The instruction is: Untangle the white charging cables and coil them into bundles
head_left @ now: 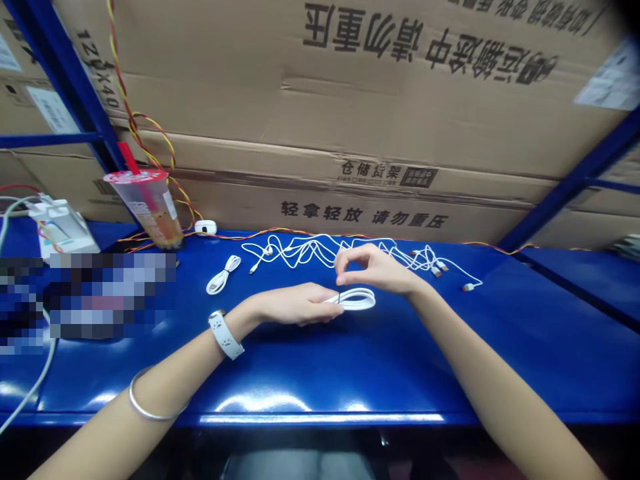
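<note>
My left hand [295, 304] lies on the blue workbench [320, 373] and pinches the end of a small coiled white cable [358, 299]. My right hand [376, 269] is raised over the coil, with thumb and forefinger pinched at a thin black tie [341, 297] beside the coil's left end. The tie is too thin to identify exactly. Behind my hands lies a loose tangle of white cables [313, 251], its metal-tipped connectors [437, 267] near my right hand. Another bound white cable coil [223, 276] sits to the left.
A plastic cup with a red straw [146, 207] stands at the back left, near twisted red-yellow wires [150, 137] and a small white device [205, 227]. A pixelated patch [105, 295] covers the left. Large cardboard boxes [350, 120] sit behind blue shelf uprights [65, 80].
</note>
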`<action>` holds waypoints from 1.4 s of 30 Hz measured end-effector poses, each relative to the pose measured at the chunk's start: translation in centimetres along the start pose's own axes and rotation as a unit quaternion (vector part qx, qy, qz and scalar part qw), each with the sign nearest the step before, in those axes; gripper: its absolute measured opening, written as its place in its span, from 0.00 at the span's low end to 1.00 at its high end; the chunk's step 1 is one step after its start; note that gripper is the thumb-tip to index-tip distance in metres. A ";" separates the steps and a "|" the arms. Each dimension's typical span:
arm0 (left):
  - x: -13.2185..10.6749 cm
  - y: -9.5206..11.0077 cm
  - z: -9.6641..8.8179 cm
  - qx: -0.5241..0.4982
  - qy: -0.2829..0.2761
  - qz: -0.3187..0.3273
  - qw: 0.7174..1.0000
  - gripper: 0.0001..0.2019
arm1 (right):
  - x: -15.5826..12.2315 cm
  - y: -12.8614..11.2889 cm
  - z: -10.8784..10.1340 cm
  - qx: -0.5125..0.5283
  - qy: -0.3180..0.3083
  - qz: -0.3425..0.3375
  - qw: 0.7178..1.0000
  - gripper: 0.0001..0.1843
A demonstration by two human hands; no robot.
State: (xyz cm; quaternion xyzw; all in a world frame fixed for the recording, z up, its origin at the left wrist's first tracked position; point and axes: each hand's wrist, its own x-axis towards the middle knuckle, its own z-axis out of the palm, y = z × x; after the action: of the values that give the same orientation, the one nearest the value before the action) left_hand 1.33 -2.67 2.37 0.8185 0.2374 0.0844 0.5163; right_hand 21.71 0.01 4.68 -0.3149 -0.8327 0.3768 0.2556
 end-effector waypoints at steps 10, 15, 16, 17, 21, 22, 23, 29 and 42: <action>0.6 -1.2 -0.4 -0.134 0.181 0.062 0.972 0.14 | 0.7 2.0 1.5 0.080 0.093 -0.026 0.992 0.12; 0.8 -1.7 -1.0 -0.206 0.238 0.067 0.947 0.15 | 0.5 1.3 1.9 -0.054 0.117 -0.041 0.991 0.11; 0.7 -1.7 -1.2 -0.210 0.245 0.066 0.944 0.16 | 0.4 1.1 2.1 -0.087 0.125 -0.042 0.987 0.10; 0.6 -1.7 -1.3 -0.213 0.249 0.066 0.943 0.16 | 0.4 0.9 2.3 -0.113 0.131 -0.045 0.984 0.09; 0.3 -1.6 -1.6 -0.216 0.232 0.055 0.947 0.16 | 0.4 0.4 3.0 -0.178 0.147 -0.063 0.971 0.07; 0.3 -1.6 -1.6 -0.219 0.224 0.049 0.948 0.16 | 0.4 0.4 3.1 -0.187 0.150 -0.066 0.969 0.07; 0.4 -1.5 -1.6 -0.223 0.217 0.043 0.949 0.16 | 0.5 0.3 3.3 -0.192 0.152 -0.068 0.967 0.07; 0.4 -1.4 -1.3 -0.242 0.196 0.033 0.950 0.17 | 0.5 0.1 3.5 -0.201 0.164 -0.058 0.964 0.11; 0.5 -1.1 -1.0 0.030 0.322 0.037 0.946 0.13 | 0.9 0.2 4.0 -0.183 0.199 -0.022 0.963 0.13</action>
State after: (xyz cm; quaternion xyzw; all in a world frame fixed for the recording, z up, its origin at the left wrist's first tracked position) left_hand 1.08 -1.27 1.80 0.7710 0.3628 0.3556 0.3842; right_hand 18.55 -1.13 2.34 -0.4068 -0.8263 0.1423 0.3625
